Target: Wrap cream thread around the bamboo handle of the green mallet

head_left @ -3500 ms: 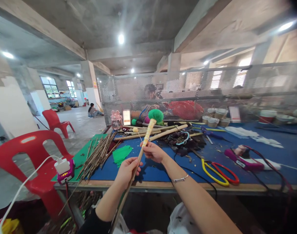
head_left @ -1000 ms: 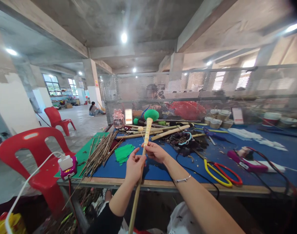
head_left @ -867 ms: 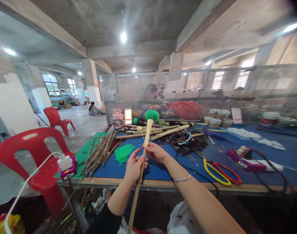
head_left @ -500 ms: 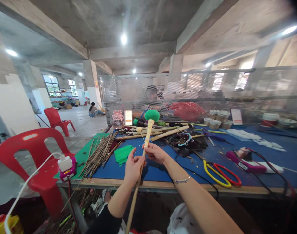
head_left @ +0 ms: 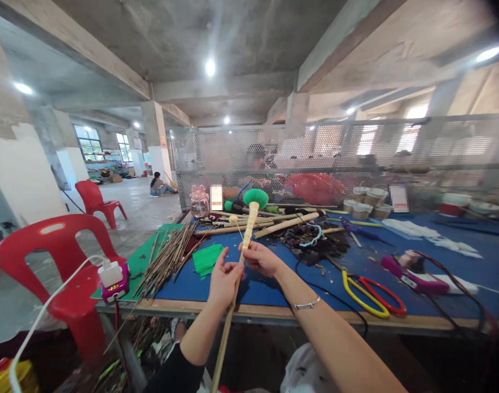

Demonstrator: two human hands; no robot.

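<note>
A long pale wooden stick (head_left: 224,349) runs up from the lower edge between my hands, tilted away from me. Its upper part is bound in cream and yellow wrapping, topped by a round green head (head_left: 255,198). My left hand (head_left: 225,281) is closed on the stick, its index finger pointing upward. Just above it, my right hand (head_left: 261,258) pinches the stick where the wrapping ends. Beside the wrapped part, a thin stem carries a small yellowish ball (head_left: 233,218). Behind my left hand lies green fabric (head_left: 207,259) on the blue table top (head_left: 274,289).
Thin sticks (head_left: 167,259) are heaped at the left. Scissors with yellow and red handles (head_left: 374,295) lie near the right front edge, with a purple power strip (head_left: 413,273) beyond. Red chairs (head_left: 61,240) stand left. A perforated metal screen (head_left: 315,147) closes the back.
The green head tips slightly, showing more of its underside and rim. Both hands stay in place on the stick. The whole view shifts a little.
</note>
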